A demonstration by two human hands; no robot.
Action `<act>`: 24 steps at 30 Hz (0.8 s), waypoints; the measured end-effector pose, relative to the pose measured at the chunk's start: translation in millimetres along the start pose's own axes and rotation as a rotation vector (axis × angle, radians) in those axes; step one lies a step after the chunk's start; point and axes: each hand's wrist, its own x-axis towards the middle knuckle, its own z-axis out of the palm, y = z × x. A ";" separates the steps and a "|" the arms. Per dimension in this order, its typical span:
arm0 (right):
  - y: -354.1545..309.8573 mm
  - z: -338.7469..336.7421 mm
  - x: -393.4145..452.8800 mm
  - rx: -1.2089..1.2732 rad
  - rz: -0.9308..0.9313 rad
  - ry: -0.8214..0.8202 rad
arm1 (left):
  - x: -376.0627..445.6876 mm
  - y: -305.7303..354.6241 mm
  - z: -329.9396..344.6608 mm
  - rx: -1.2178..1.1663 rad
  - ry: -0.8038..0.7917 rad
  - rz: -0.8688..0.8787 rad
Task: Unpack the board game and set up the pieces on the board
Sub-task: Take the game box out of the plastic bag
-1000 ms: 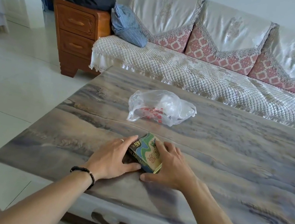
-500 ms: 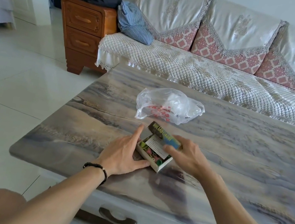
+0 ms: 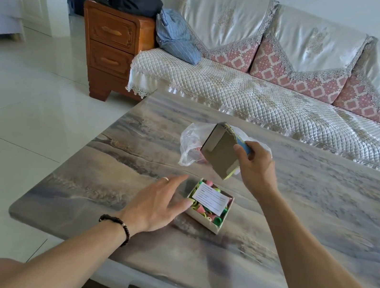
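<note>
Seen from a head-worn camera, looking down at a marbled coffee table [image 3: 322,216] in a living room. Shown lifted in the right hand [image 3: 256,170]: the game box lid [image 3: 220,152], tilted so its plain cardboard inside faced the viewer, pinched by curled fingers and thumb along its right edge, held in the air above and just beyond the box. Resting flat on the table near the front edge: the open box base [image 3: 210,206], filled with pink and green plastic pieces [image 3: 205,213], with a folded white paper slip [image 3: 210,198] lying on top. Spread beside it with fingers straight and relaxed: the left hand [image 3: 161,204], fingertips touching the base's left wall, holding nothing. Lying behind the lid: a crumpled clear plastic bag [image 3: 190,141]. Beyond the table, a quilted sofa [image 3: 266,101] and a wooden drawer cabinet [image 3: 112,48].

Judged to be the opening step, with unpacking barely begun. No game board visible; possibly hidden under the pieces, but impossible to tell. Next, probably: lid set aside on bare table, then paper slip lifted out to reach the pieces, base steadied to avoid spilling.
</note>
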 end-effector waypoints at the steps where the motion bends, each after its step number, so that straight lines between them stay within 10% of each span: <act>1: -7.3 8.4 5.4 0.068 0.032 -0.006 | 2.5 -3.9 -5.7 0.038 0.038 -0.002; 13: -68.9 161.2 13.3 0.371 0.345 -0.597 | -14.3 -96.8 -46.1 0.471 0.172 -0.129; 24: -58.2 103.9 2.8 0.014 -0.073 -0.411 | 0.5 -65.7 -43.2 0.595 0.236 -0.066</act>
